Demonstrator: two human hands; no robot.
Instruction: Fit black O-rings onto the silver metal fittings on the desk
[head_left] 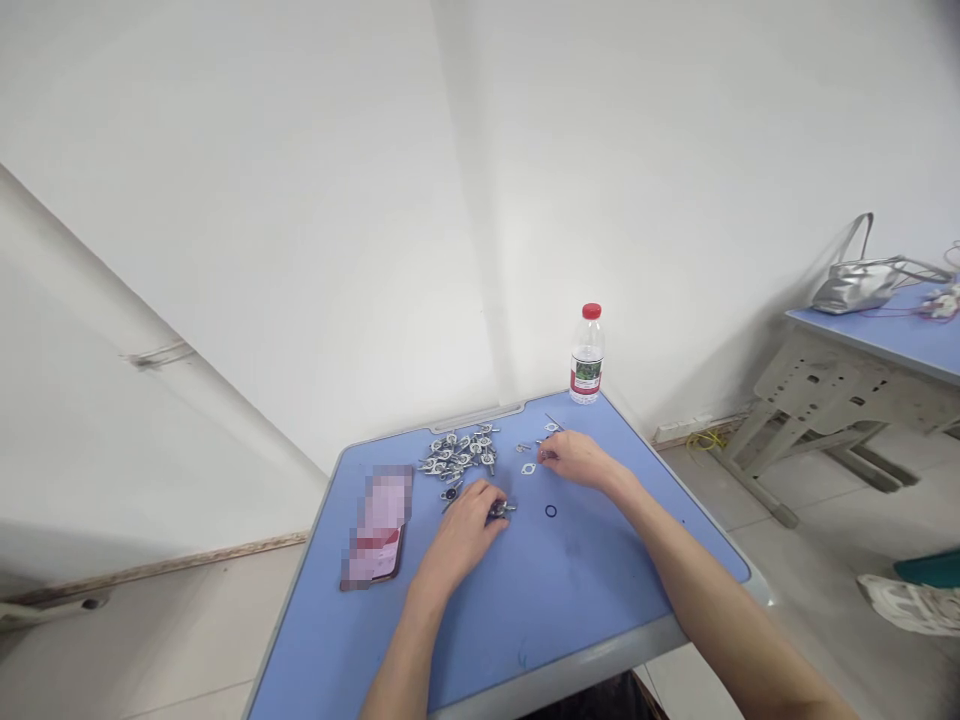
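Observation:
My left hand (466, 515) rests on the blue desk (585, 600), fingers curled round a small metal part (501, 509) that sticks out to the right. My right hand (577, 458) lies farther back, fingers pinched over small metal pieces near a white flat gasket (529, 468). A heap of several metal fittings (459, 453) lies at the back of the desk, just beyond my left hand. A small dark O-ring (551, 511) lies flat between my two hands.
A phone in a pink case (379, 530) lies left of my left hand. A water bottle with a red cap (586, 355) stands at the desk's back right corner. A second blue desk (900, 335) with a silver bag (855, 285) is at right.

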